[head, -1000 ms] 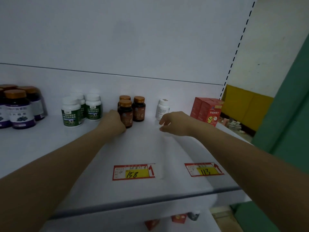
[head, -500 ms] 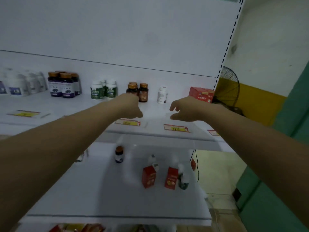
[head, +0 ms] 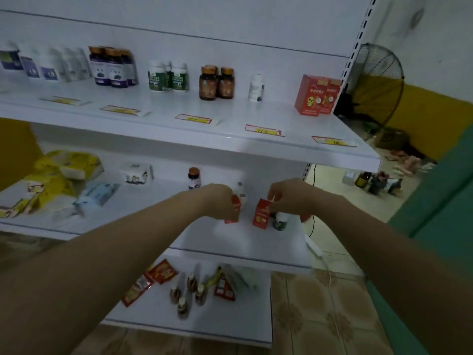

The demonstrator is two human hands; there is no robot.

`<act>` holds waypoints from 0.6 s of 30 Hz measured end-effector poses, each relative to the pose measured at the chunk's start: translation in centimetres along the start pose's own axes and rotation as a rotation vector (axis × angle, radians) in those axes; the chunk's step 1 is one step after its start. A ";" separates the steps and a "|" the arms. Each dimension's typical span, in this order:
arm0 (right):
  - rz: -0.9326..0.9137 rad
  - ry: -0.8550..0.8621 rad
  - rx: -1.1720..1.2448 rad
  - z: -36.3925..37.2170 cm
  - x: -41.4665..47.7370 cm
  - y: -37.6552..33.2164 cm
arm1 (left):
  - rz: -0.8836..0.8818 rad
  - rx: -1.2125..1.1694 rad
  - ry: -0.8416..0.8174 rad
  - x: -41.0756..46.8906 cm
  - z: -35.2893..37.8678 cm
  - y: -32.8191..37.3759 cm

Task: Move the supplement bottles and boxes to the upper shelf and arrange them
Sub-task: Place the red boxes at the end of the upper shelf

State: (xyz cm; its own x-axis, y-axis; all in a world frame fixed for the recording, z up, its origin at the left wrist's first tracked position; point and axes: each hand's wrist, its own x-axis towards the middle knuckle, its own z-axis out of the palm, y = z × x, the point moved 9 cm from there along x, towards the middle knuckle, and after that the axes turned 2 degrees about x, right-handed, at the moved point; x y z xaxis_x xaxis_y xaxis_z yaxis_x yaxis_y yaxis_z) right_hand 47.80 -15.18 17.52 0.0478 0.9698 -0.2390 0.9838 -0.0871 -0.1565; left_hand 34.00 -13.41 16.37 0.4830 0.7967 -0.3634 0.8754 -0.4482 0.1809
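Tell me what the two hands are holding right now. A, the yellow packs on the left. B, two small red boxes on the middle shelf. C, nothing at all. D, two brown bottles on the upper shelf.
B: the left hand grips one small red box and the right hand pinches the top of the other red box, both low over the middle shelf.

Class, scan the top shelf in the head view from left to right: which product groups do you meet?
White bottles with bluish labels → dark purple bottles with brown caps → white bottles with green labels → amber bottles with orange caps → single small white bottle → red cardboard boxes.
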 end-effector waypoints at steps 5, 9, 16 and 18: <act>0.040 -0.097 0.045 5.2 3.4 3.4 | -0.054 -0.094 -0.012 5.1 3.0 -2.6; 0.105 -0.076 0.059 7.4 7.8 6.3 | -0.078 -0.151 0.044 10.0 4.4 -5.2; 0.130 -0.034 0.015 10.5 16.2 9.7 | -0.075 -0.181 0.125 19.4 7.1 -6.8; 0.151 -0.034 -0.033 11.7 18.3 10.7 | -0.066 -0.172 0.141 21.7 8.4 -6.4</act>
State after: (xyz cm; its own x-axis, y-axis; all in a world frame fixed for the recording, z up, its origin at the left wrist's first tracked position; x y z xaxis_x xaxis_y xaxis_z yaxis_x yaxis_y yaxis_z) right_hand 57.21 -1.06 0.23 0.1899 0.9379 -0.2903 0.9711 -0.2229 -0.0851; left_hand 38.73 3.34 -0.39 0.4116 0.8763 -0.2504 0.8897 -0.3268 0.3188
